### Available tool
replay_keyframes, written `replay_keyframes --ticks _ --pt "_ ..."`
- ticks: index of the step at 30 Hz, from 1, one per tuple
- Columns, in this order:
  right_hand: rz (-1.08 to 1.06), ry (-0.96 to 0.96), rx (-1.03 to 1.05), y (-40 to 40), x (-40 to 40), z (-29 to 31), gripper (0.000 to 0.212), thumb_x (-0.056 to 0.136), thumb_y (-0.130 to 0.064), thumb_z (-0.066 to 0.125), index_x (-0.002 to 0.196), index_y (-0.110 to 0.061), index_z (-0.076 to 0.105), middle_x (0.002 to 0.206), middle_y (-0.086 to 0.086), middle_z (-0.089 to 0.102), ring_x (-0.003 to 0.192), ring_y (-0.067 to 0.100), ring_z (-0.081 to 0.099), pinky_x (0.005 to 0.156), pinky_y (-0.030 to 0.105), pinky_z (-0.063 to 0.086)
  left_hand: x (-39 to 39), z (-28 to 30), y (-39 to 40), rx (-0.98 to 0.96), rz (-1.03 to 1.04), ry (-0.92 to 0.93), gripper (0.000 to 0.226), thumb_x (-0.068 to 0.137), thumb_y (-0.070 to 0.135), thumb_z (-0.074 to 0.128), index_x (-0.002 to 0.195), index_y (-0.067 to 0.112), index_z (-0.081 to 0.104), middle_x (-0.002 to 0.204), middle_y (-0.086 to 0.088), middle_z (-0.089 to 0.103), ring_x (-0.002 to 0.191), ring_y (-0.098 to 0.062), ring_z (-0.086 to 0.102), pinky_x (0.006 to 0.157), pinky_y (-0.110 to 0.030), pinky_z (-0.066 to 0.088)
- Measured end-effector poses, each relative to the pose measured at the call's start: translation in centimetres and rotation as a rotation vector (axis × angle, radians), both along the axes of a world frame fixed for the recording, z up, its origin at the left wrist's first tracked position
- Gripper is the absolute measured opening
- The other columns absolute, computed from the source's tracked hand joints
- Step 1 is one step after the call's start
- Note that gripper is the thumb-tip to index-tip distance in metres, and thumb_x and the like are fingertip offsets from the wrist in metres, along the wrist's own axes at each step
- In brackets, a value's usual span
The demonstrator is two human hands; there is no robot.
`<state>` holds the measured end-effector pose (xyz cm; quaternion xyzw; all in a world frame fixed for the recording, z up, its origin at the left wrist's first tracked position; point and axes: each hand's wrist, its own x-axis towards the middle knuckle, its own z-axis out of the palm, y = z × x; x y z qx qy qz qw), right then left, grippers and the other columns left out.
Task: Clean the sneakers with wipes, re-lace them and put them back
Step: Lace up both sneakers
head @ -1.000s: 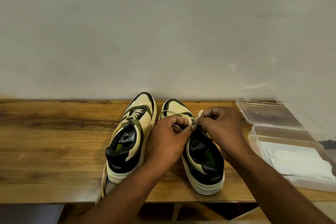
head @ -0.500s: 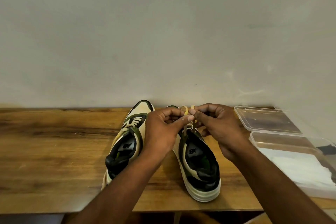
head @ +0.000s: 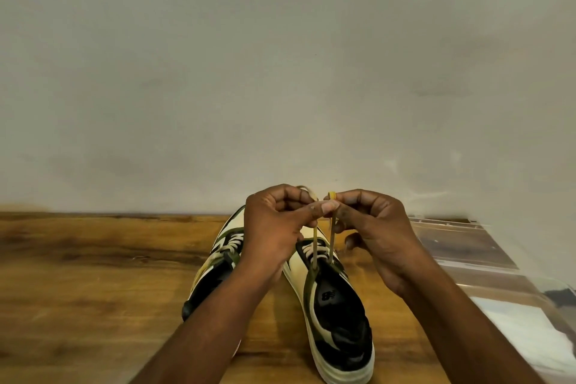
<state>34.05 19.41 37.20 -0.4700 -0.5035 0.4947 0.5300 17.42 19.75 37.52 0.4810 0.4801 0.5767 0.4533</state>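
Note:
Two cream, green and black sneakers stand side by side on the wooden table (head: 78, 274), toes toward the wall. Much of the left sneaker (head: 215, 271) is hidden behind my left forearm. The right sneaker (head: 335, 312) has its cream lace (head: 315, 243) pulled up taut in two strands from the top eyelets. My left hand (head: 277, 227) pinches one strand between thumb and fingers. My right hand (head: 371, 227) pinches the other strand, with its end poking out above the fingers. Both hands meet above the right sneaker's toe.
A clear plastic box (head: 530, 321) holding white wipes sits at the table's right edge, its open lid (head: 461, 243) lying flat behind it. A plain wall rises directly behind the table. Bare wood stretches to the left of the sneakers.
Both hands have risen from the right sneaker's tongue, drawing the lace ends up until the strands stand taut. The view has tilted upward, so the table sits lower in frame.

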Motion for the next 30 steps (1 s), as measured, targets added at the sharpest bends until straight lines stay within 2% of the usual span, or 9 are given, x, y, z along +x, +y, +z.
replay_keyframes --ticks 3,9,14,16,20,22,26,28,30 --pt "0.0 -0.052 0.039 -0.1 0.0 1.0 0.022 0.084 -0.021 0.083 0.104 -0.012 0.079 0.091 0.01 0.078 0.073 0.017 0.069 0.053 0.029 0.049 0.0 0.9 0.0 -0.006 0.001 -0.048 0.03 0.068 0.016 0.095 0.086 0.005 0.074 0.074 -0.01 0.076 0.058 -0.016 0.067 0.046 -0.023 0.045" --pt "0.02 -0.195 0.086 0.8 -0.5 2.9 0.009 0.092 -0.009 0.076 0.098 -0.015 0.079 0.08 0.006 0.078 0.066 0.014 0.069 0.051 0.028 0.049 0.1 2.1 0.1 0.06 0.061 -0.001 0.025 0.072 0.01 0.094 0.083 0.005 0.072 0.071 -0.01 0.075 0.06 -0.022 0.074 0.047 -0.027 0.05" --pt "0.036 -0.263 0.084 1.9 -0.8 3.7 0.011 0.093 -0.009 0.074 0.096 -0.017 0.081 0.079 0.004 0.079 0.066 0.016 0.07 0.051 0.027 0.049 0.1 2.5 0.4 0.174 0.171 0.227 0.018 0.079 0.007 0.089 0.08 0.007 0.071 0.07 -0.004 0.074 0.058 -0.017 0.076 0.048 -0.03 0.059" --pt "0.018 -0.243 0.074 2.2 -0.8 3.6 0.011 0.093 -0.008 0.074 0.096 -0.017 0.08 0.08 0.003 0.079 0.065 0.014 0.071 0.052 0.028 0.05 0.3 2.3 0.6 0.167 0.201 0.251 0.018 0.081 0.004 0.085 0.078 0.006 0.067 0.067 -0.003 0.073 0.057 -0.016 0.075 0.05 -0.034 0.061" --pt "-0.017 -0.235 0.076 2.7 -0.5 3.5 0.011 0.092 -0.009 0.076 0.097 -0.018 0.08 0.081 0.0 0.079 0.065 0.01 0.07 0.054 0.027 0.051 0.2 2.1 0.8 0.129 0.166 0.19 0.019 0.086 0.0 0.08 0.081 -0.002 0.061 0.064 -0.011 0.072 0.059 -0.022 0.076 0.055 -0.041 0.063" --pt "-0.021 -0.233 0.077 2.7 -0.4 3.4 0.011 0.092 -0.009 0.076 0.096 -0.018 0.08 0.08 0.0 0.079 0.065 0.011 0.069 0.053 0.028 0.051 0.0 2.5 0.8 0.107 0.122 0.097 0.019 0.088 -0.001 0.079 0.085 -0.005 0.06 0.068 -0.014 0.074 0.062 -0.027 0.077 0.054 -0.037 0.062" --pt "-0.032 -0.208 0.099 2.4 -0.3 3.6 0.007 0.092 -0.012 0.076 0.096 -0.015 0.08 0.08 0.003 0.079 0.066 0.013 0.069 0.051 0.025 0.052 -0.3 3.7 0.8 0.082 0.043 -0.064 0.028 0.083 -0.003 0.082 0.104 0.001 0.064 0.082 -0.015 0.079 0.072 -0.029 0.079 0.061 -0.031 0.063" --pt "-0.033 -0.18 0.102 2.2 -0.1 3.8 0.006 0.093 -0.014 0.076 0.097 -0.015 0.08 0.081 0.003 0.08 0.066 0.012 0.07 0.051 0.024 0.051 -0.4 4.1 0.7 0.084 0.012 -0.082 0.037 0.081 -0.004 0.083 0.113 0.004 0.066 0.087 -0.012 0.08 0.08 -0.025 0.08 0.067 -0.03 0.064" --pt "-0.039 -0.173 0.104 2.1 0.0 3.9 0.007 0.093 -0.015 0.076 0.098 -0.016 0.08 0.082 0.002 0.08 0.067 0.011 0.07 0.051 0.025 0.051 -0.5 4.2 0.6 0.088 -0.025 -0.062 0.041 0.082 -0.006 0.082 0.118 0.007 0.068 0.093 -0.01 0.081 0.087 -0.023 0.08 0.077 -0.034 0.064"
